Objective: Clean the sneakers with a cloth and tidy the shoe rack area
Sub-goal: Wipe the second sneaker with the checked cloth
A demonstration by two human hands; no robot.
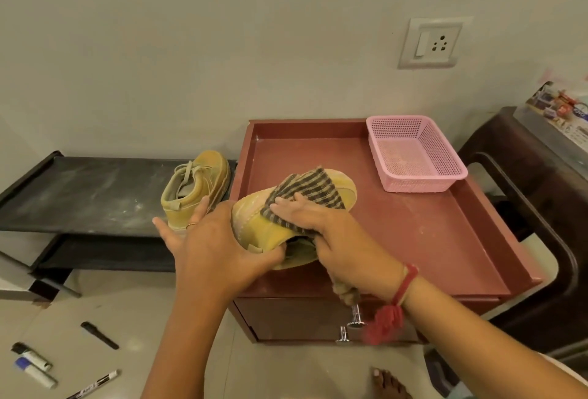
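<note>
A yellow sneaker (pixel 254 220) lies on its side over the front left of the red cabinet top (pixel 413 223). My left hand (pixel 210 239) grips its heel end, thumb curled under the shoe. My right hand (pixel 324 230) holds a brown striped cloth (pixel 305 191) against the sneaker's side and sole, fingers on top and thumb tucked under. One end of the cloth hangs below my right wrist. The second yellow sneaker (pixel 197 188) stands upright on the black shoe rack (pixel 79 195), just left of the cabinet.
A pink mesh basket (pixel 413 153) sits at the cabinet's back right. Several markers (pixel 35 363) lie on the floor at the lower left. A dark chair (pixel 541 207) stands to the right, and a wall socket (pixel 431 43) is above. A bare foot (pixel 388 386) shows at the bottom.
</note>
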